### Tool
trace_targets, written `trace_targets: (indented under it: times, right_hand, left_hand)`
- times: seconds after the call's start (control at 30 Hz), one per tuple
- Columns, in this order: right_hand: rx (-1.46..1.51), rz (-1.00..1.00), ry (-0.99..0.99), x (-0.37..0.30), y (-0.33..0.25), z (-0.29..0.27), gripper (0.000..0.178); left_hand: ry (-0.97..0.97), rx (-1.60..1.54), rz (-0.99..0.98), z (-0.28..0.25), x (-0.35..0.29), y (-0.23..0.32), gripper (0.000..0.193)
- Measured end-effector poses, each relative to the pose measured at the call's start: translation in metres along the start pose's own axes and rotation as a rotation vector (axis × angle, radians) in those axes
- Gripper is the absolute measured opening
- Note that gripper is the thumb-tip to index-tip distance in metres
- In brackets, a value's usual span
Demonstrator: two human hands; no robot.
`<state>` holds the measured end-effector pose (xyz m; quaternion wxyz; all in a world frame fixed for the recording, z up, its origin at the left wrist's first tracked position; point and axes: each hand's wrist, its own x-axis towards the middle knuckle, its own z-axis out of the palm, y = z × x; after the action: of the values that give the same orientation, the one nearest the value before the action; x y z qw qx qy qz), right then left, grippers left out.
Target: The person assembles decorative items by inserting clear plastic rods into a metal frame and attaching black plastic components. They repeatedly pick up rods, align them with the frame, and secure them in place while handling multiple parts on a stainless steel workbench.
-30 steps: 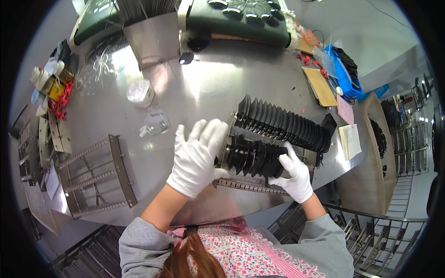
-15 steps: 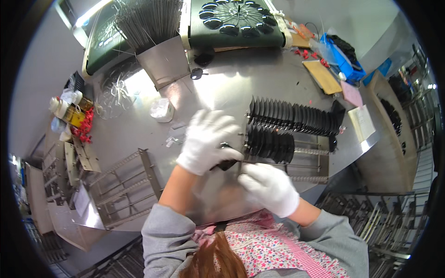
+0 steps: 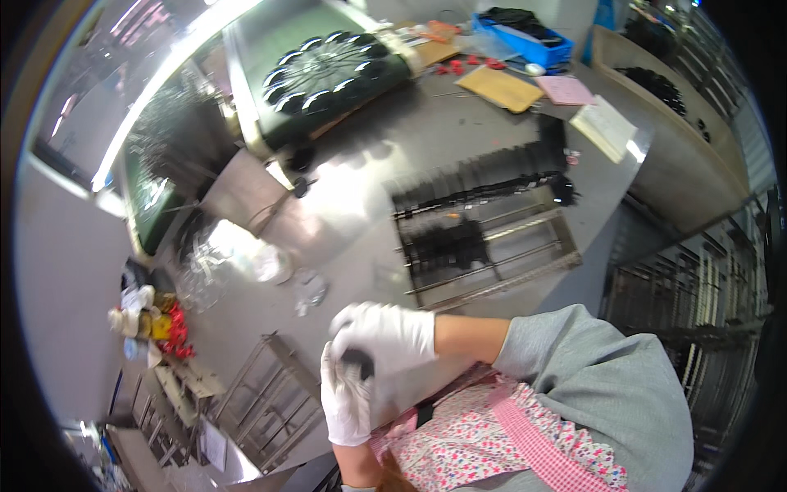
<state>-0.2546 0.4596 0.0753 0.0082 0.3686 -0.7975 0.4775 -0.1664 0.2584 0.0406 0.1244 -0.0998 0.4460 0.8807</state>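
Observation:
Both hands wear white gloves and are close together near the table's front edge. Between them is a small dark lens (image 3: pixel 357 362), partly covered by the gloves and blurred. My left hand (image 3: pixel 345 402) is closed on it from below. My right hand (image 3: pixel 387 335) reaches across from the right, its fingers curled over the lens's upper side. Beyond my right hand stands a metal rack (image 3: pixel 537 261). A long row of upright dark lenses (image 3: pixel 467 182) fills its far side, and a shorter row (image 3: pixel 447 248) stands nearer.
A conveyor (image 3: pixel 283 45) carries a wheel-shaped ring of dark lenses (image 3: pixel 324 72). A metal box (image 3: pixel 246 193) of thin wires stands left of it. Bottles (image 3: pixel 152 324) and an empty rack (image 3: pixel 266 402) are at the left. A yellow envelope (image 3: pixel 500 88) and blue bin (image 3: pixel 525 45) lie far right.
My view has turned to the right and tilted. My right hand has left the rack's side and come over to my left hand, and both now meet at the dark lens near my body.

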Motion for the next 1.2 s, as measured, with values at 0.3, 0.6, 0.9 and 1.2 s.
trace_targets:
  times: [0.3, 0.6, 0.9, 1.2]
  right_hand:
    - [-0.272, -0.112, 0.224, -0.084, -0.033, -0.067, 0.053]
    - [0.67, 0.464, -0.095, -0.162, -0.02, -0.117, 0.103]
    - [0.023, 0.267, 0.301, -0.174, -0.002, -0.142, 0.109]
    - [-0.212, 0.008, 0.378, -0.164, 0.092, -0.156, 0.08]
  left_hand:
    - [-0.304, 0.134, -0.273, 0.102, 0.011, -0.02, 0.102]
    - [-0.749, 1.385, 1.068, 0.169, 0.044, -0.039, 0.053]
    - [-0.636, 1.677, 0.968, 0.204, 0.071, -0.043, 0.062]
    - [-0.721, 1.831, 1.129, 0.183, 0.141, -0.043, 0.078]
